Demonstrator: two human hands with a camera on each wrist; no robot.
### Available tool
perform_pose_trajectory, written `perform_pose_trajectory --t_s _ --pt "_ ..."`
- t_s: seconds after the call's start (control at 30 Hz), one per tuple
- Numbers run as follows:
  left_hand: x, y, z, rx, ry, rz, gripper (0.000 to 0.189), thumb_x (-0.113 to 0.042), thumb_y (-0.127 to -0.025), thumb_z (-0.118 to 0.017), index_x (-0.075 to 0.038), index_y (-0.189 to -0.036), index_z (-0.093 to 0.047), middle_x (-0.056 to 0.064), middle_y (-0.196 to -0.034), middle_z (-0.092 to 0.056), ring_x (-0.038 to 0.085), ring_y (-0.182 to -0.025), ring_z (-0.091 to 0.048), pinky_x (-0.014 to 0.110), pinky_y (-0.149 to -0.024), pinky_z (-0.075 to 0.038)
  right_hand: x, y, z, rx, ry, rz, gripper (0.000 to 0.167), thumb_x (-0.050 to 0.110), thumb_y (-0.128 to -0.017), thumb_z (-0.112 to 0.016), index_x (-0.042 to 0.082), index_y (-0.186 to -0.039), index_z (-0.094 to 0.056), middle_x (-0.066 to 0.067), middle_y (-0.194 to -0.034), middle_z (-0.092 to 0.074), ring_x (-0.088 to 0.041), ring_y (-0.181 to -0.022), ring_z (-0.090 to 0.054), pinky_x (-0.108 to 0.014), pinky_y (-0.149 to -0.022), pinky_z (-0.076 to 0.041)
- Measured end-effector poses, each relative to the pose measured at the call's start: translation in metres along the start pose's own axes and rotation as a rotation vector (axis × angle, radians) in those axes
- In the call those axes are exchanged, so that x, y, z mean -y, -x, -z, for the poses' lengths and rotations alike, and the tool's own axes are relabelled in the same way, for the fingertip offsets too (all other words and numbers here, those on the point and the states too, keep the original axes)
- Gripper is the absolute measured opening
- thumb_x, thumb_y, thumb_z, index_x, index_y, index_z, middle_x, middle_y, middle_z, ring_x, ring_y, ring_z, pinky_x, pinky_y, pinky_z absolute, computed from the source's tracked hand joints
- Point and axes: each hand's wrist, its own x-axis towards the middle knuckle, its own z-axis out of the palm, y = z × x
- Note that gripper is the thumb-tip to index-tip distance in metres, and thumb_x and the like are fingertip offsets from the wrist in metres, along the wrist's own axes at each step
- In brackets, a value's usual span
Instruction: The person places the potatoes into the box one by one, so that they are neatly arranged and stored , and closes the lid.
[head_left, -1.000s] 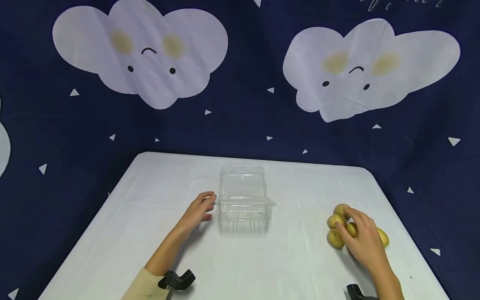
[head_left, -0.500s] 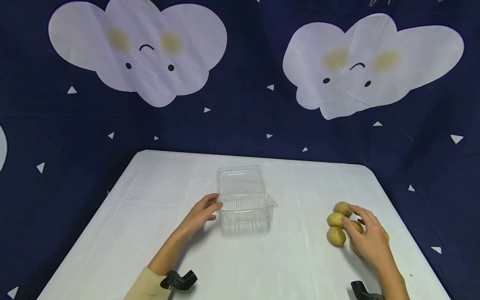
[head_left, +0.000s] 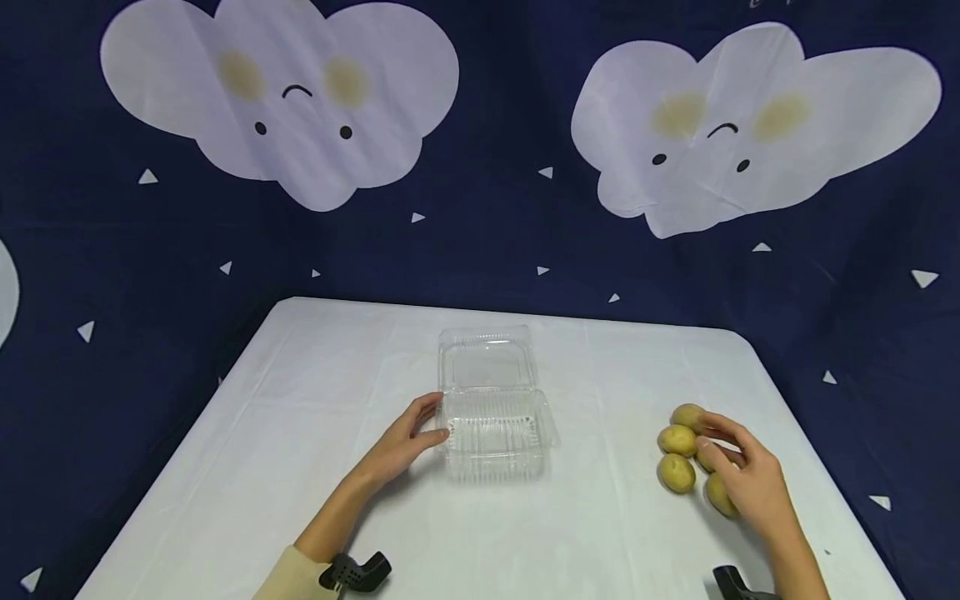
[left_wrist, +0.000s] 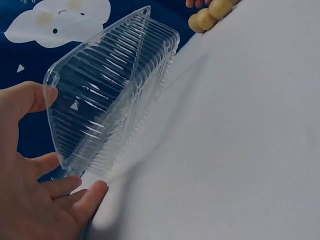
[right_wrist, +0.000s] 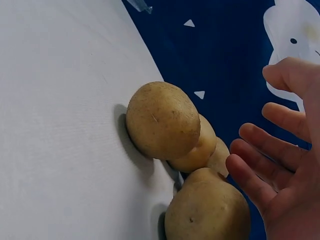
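A clear plastic clamshell container [head_left: 495, 467] with its lid [head_left: 487, 362] folded back stands mid-table, its base tipped toward me. My left hand [head_left: 401, 446] grips its left side, thumb at the near rim and fingers farther back. The left wrist view shows the thumb over the rim of the ribbed container [left_wrist: 100, 95]. At the right lie several yellowish potatoes [head_left: 677, 472], and my right hand [head_left: 757, 483] hovers over them, partly hiding some. In the right wrist view that hand [right_wrist: 285, 150] has spread, loosely bent fingers beside the potatoes [right_wrist: 162, 120], holding none.
A white cloth covers the table [head_left: 375, 533], whose far edge meets a dark blue curtain [head_left: 487, 242] printed with clouds and triangles. Black wrist mounts [head_left: 356, 573] are strapped to both forearms.
My left hand has moved right, taken hold of the container's side and tipped its base toward me. My right hand has drawn slightly right, uncovering more of the potatoes.
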Motion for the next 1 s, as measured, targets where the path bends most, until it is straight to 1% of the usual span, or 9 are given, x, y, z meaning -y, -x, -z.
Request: perform_pose_trajectory --t_s 0.1,0.17,0.37,0.53,0.6,0.77,0.83,0.93,1.0 --pt "0.003 0.000 0.000 0.031 0.013 -0.021 0.065 -0.027 -0.090 -0.063 -0.028 -0.145 -0.029 0.005 -0.156 -0.026 0.029 -0.137 -0.040 0.048 -0.113 -0.036 -0.004 0.000 0.003 -0.013 -0.031 -0.007 0.043 0.017 -0.090 -0.064 0.009 -0.131 -0.055 0.020 -0.112 -0.062 0.013 -0.099 -0.056 0.001 -0.077 -0.045" --pt "0.005 0.001 0.000 0.043 0.009 -0.048 0.066 -0.025 -0.089 -0.064 -0.029 -0.145 -0.029 0.006 -0.156 -0.026 0.030 -0.135 -0.042 0.046 -0.110 -0.040 -0.007 0.000 0.004 -0.020 -0.038 -0.011 0.044 0.016 -0.089 -0.065 0.008 -0.131 -0.054 0.020 -0.114 -0.061 0.013 -0.099 -0.057 0.000 -0.077 -0.046" --pt "0.009 0.002 0.001 0.048 -0.029 -0.126 0.071 -0.020 -0.086 -0.069 -0.026 -0.144 -0.030 0.002 -0.155 -0.028 0.026 -0.142 -0.032 0.042 -0.110 -0.041 -0.012 0.000 0.009 -0.033 0.004 -0.033 0.040 0.020 -0.091 -0.063 0.010 -0.129 -0.057 0.016 -0.106 -0.065 0.016 -0.092 -0.057 0.001 -0.073 -0.045" --pt "0.011 0.004 0.001 0.060 -0.023 -0.135 0.070 -0.020 -0.086 -0.069 -0.030 -0.143 -0.030 0.001 -0.155 -0.028 0.028 -0.141 -0.034 0.045 -0.110 -0.040 -0.016 0.002 0.016 -0.055 -0.009 -0.058 0.038 0.022 -0.091 -0.062 0.010 -0.127 -0.058 0.013 -0.105 -0.066 0.016 -0.093 -0.058 0.002 -0.075 -0.044" --pt "0.011 0.004 0.001 0.063 -0.010 -0.135 0.070 -0.020 -0.086 -0.069 -0.030 -0.143 -0.030 0.000 -0.155 -0.028 0.027 -0.141 -0.032 0.045 -0.111 -0.039 -0.019 0.003 0.019 -0.067 -0.065 -0.067 0.039 0.019 -0.091 -0.062 0.006 -0.127 -0.057 0.015 -0.106 -0.066 0.015 -0.094 -0.060 0.001 -0.076 -0.046" --pt "0.011 0.004 0.000 0.072 0.014 -0.146 0.071 -0.017 -0.085 -0.069 -0.026 -0.144 -0.030 0.000 -0.155 -0.028 0.024 -0.144 -0.028 0.045 -0.112 -0.039 -0.028 0.004 0.027 -0.095 -0.391 -0.098 0.040 0.005 -0.090 -0.060 -0.006 -0.128 -0.053 0.011 -0.108 -0.069 0.005 -0.095 -0.066 -0.006 -0.073 -0.053" --pt "0.010 0.004 0.000 0.073 0.010 -0.157 0.072 -0.014 -0.085 -0.069 -0.024 -0.145 -0.029 0.002 -0.155 -0.028 0.025 -0.144 -0.028 0.046 -0.111 -0.039 -0.030 0.005 0.030 -0.112 -0.480 -0.115 0.040 0.003 -0.090 -0.061 -0.007 -0.127 -0.052 0.008 -0.108 -0.070 0.002 -0.094 -0.067 -0.007 -0.073 -0.053" --pt "0.006 0.006 0.000 0.079 0.004 -0.171 0.075 -0.010 -0.085 -0.069 -0.018 -0.146 -0.027 0.007 -0.155 -0.027 0.028 -0.144 -0.026 0.049 -0.111 -0.037 -0.033 0.005 0.034 -0.145 -0.513 -0.154 0.039 0.005 -0.089 -0.062 -0.005 -0.126 -0.055 0.009 -0.107 -0.071 0.000 -0.089 -0.068 -0.008 -0.071 -0.054" --pt "0.001 0.008 0.001 0.088 0.007 -0.176 0.076 -0.008 -0.084 -0.069 -0.013 -0.147 -0.027 0.011 -0.155 -0.027 0.030 -0.144 -0.026 0.052 -0.111 -0.037 -0.036 0.005 0.037 -0.167 -0.476 -0.190 0.039 0.008 -0.089 -0.064 -0.003 -0.125 -0.057 0.011 -0.106 -0.071 0.000 -0.083 -0.067 -0.008 -0.069 -0.053"
